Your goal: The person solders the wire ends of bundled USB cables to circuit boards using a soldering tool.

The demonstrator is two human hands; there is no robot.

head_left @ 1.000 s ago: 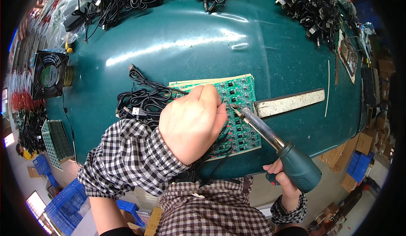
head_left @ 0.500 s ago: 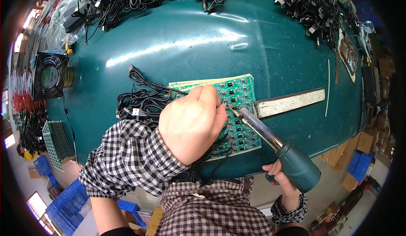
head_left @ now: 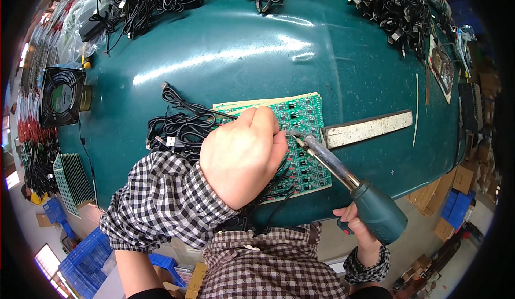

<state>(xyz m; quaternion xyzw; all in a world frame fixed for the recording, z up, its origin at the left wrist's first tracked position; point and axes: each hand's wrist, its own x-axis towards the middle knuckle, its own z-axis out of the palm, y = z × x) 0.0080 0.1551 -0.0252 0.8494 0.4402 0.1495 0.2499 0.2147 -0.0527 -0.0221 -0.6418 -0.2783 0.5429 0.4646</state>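
A green circuit board panel (head_left: 304, 117) lies on the teal table (head_left: 241, 57), on top of a pale sheet. My left hand (head_left: 244, 154) rests over the board's left part, fingers pinched at a thin solder wire or lead close to the iron's tip; black cables run under the palm. My right hand (head_left: 358, 229) grips the dark green handle of a soldering iron (head_left: 343, 173) near the table's front edge. The iron's metal shaft slants up and left, its tip touching the board just beside my left fingertips.
A coil of black cables (head_left: 177, 127) lies left of the board. A worn metal ruler (head_left: 367, 129) lies to its right. Heaps of black cables (head_left: 397, 4) line the far edge. A square fan (head_left: 61, 96) and a stack of green boards (head_left: 72, 176) sit at left.
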